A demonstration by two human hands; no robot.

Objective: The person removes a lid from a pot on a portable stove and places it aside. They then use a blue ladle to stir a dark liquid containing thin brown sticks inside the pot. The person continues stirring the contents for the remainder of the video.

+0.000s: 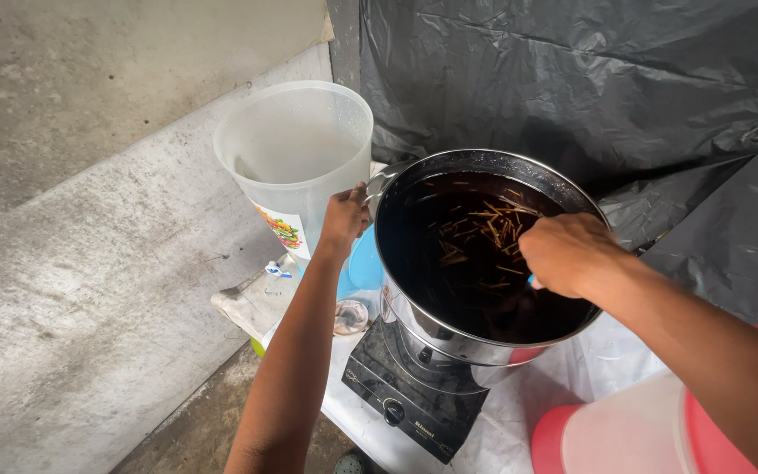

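Note:
A large steel pot [414, 312] stands on a black portable stove [414, 395]. It holds dark liquid [484, 290] with several thin floating sticks [484, 230]. My left hand [345, 218] grips the pot's handle at its left rim. My right hand [569, 253] is over the pot, closed around a light-blue handled utensil whose lower end is hidden in the liquid.
A translucent plastic dispenser bucket [296, 149] with a small tap stands left of the pot. A blue lid [363, 263] lies between them. Red-and-white plastic containers [625, 430] sit at the lower right. Black plastic sheeting [589, 88] hangs behind; a concrete wall [89, 219] is at left.

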